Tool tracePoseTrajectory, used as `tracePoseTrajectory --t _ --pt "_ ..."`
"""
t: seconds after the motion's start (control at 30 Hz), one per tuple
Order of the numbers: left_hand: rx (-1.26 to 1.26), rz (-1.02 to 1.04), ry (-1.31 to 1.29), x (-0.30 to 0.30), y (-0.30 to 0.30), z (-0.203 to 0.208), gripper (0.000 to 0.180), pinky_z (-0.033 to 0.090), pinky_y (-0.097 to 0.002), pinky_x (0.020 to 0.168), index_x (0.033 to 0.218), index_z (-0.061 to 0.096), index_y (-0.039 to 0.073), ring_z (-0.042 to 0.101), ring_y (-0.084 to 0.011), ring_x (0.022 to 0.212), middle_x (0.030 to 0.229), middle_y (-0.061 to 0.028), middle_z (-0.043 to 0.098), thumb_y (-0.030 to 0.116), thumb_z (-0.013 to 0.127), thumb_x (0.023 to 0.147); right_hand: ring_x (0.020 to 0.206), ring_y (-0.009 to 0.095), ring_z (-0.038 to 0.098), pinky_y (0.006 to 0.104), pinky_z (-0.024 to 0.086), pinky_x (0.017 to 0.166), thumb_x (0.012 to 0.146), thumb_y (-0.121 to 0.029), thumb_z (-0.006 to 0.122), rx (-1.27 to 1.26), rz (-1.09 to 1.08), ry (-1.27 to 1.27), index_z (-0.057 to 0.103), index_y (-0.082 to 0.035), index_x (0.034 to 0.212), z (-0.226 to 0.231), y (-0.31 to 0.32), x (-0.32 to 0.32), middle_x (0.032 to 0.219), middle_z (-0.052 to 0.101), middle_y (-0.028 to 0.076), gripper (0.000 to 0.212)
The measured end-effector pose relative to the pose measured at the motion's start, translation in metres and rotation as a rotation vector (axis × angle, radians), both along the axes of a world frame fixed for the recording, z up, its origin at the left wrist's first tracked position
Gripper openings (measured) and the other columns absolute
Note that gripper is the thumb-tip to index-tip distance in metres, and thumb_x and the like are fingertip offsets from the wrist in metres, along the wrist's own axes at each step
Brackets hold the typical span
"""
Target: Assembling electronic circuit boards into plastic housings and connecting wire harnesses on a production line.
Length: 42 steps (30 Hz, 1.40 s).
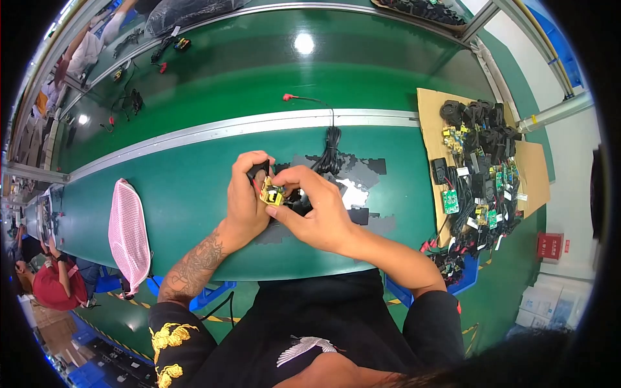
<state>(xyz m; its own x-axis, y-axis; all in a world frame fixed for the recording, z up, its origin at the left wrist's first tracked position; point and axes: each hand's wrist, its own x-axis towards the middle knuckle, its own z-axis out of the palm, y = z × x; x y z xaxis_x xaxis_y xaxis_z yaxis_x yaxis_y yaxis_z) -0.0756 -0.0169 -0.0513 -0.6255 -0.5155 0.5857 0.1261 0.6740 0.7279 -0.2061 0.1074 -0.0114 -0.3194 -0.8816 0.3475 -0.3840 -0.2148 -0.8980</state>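
My left hand (242, 202) is closed around a black plastic casing (259, 169) and the edge of a small circuit board. The circuit board (274, 195) has yellow parts and sits between both hands over the table. From the right, my right hand (325, 216) pinches the board between thumb and index finger. Part of the casing is covered by my fingers. Just beyond my hands lies a tied black cable (330, 150), its thin end reaching to a red plug (287, 97).
Cardboard (426, 129) at the right bears a pile of black cables, casings and green circuit boards. A pink mesh item (128, 233) lies left. Dark grey patches (372, 167) mark the table. Beyond a metal rail (213, 138), a green surface carries more cables. A person in red (58, 284) sits far left.
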Motion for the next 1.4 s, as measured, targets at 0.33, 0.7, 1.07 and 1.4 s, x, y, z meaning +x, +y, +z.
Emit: tracePoseTrajectory --t 0.33,0.7,1.07,1.4 --pt "0.256 -0.015 -0.106 0.006 -0.001 -0.001 0.031 0.057 -0.0385 0.087 0.138 0.049 0.003 0.071 -0.0286 0.1 0.115 -0.0182 0.069 -0.003 0.051 0.108 0.091 0.023 0.073 0.0347 0.06 0.081 0.087 -0.009 0.086 0.045 -0.04 0.056 0.063 -0.003 0.117 0.005 0.001 -0.006 0.107 0.072 0.011 0.038" --pt "0.291 -0.141 -0.429 0.002 -0.012 0.019 0.029 0.055 -0.0403 0.084 0.134 0.054 0.002 0.069 -0.0305 0.094 0.109 -0.0166 0.07 0.003 0.057 0.105 0.08 0.005 0.061 0.0229 0.052 0.065 0.098 -0.009 0.075 0.289 0.072 -0.481 0.063 -0.004 0.117 -0.004 -0.008 -0.053 0.101 0.071 0.002 0.023" --pt "0.295 -0.064 -0.39 0.003 -0.016 0.011 0.024 0.053 -0.0356 0.072 0.132 0.055 0.002 0.065 -0.0199 0.076 0.089 -0.0111 0.069 0.001 0.051 0.108 0.083 0.007 0.063 0.0277 0.051 0.069 0.096 -0.01 0.076 0.418 0.155 -0.361 0.06 -0.003 0.116 0.009 -0.003 -0.045 0.094 0.068 0.001 0.026" --pt "0.124 0.028 -0.196 0.0 -0.006 -0.007 0.033 0.057 -0.0428 0.082 0.133 0.053 0.001 0.071 -0.0355 0.098 0.115 -0.0214 0.066 -0.01 0.053 0.101 0.096 0.019 0.076 0.0353 0.063 0.079 0.092 -0.007 0.079 0.292 0.033 -0.218 0.059 -0.003 0.115 0.006 -0.004 -0.015 0.103 0.073 0.009 0.03"
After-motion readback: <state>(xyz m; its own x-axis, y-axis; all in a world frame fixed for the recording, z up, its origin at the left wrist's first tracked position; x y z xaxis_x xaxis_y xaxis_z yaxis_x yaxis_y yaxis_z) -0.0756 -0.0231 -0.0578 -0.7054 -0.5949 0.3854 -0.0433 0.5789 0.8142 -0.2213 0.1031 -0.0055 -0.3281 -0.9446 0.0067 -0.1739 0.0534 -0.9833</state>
